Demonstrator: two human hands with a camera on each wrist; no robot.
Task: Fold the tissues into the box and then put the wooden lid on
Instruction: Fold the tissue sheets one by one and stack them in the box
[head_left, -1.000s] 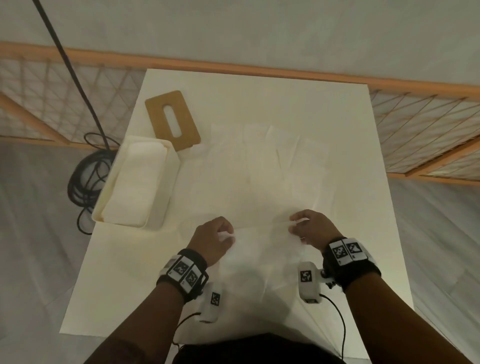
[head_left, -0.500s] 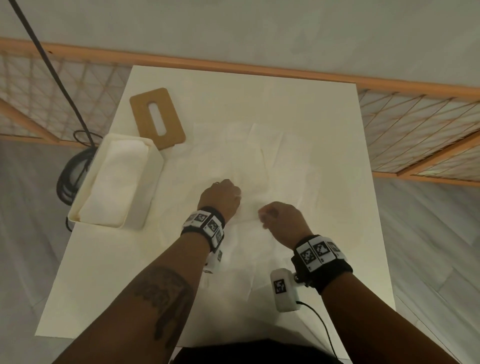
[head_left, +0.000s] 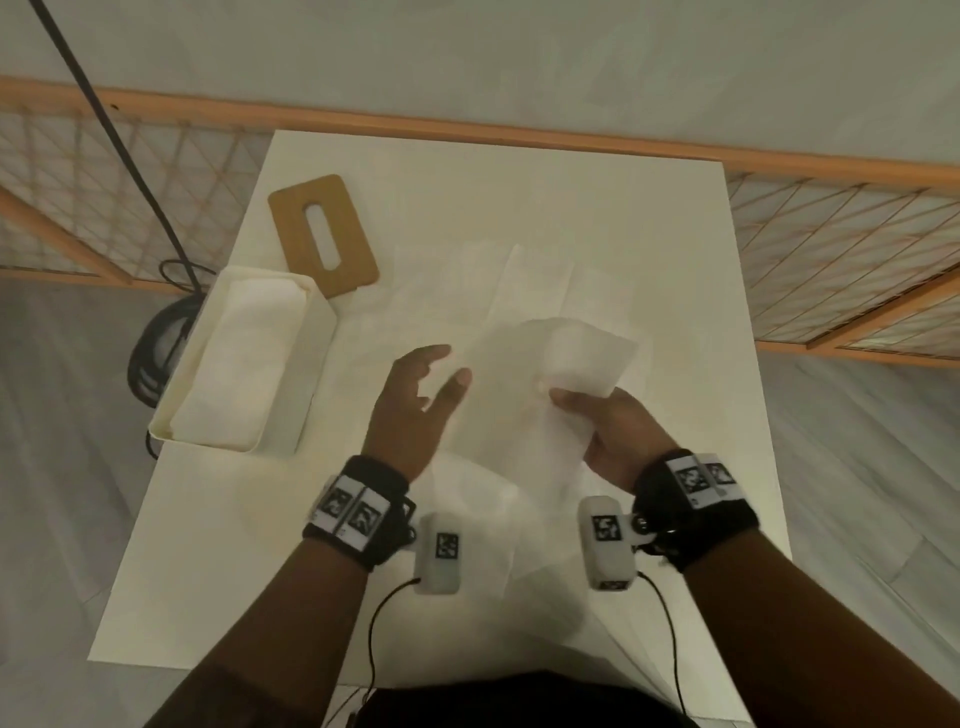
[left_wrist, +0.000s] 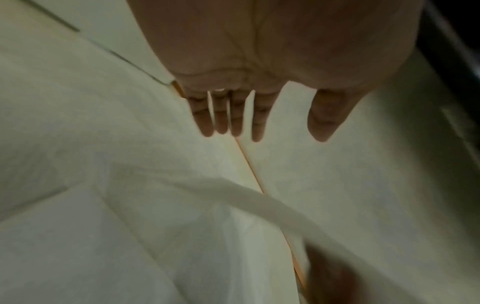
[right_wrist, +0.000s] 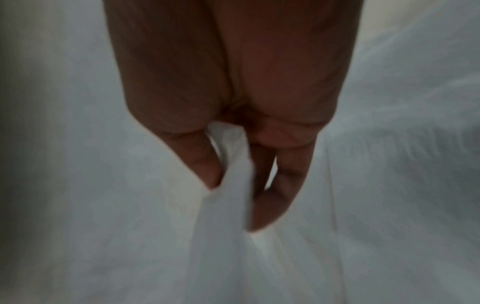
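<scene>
White table (head_left: 649, 218); right hand (head_left: 615, 434) pinches thin, limp tissue (head_left: 524, 415).

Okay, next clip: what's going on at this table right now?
A person is folding tissues to pack into a box. The right hand pinches a partly folded tissue lifted off the table, while the left hand hovers open beside it, holding nothing. More tissues lie spread flat across the table. The white tissue box sits open at the left edge with tissues already inside, and the wooden lid lies flat beside it, not yet on.
</scene>
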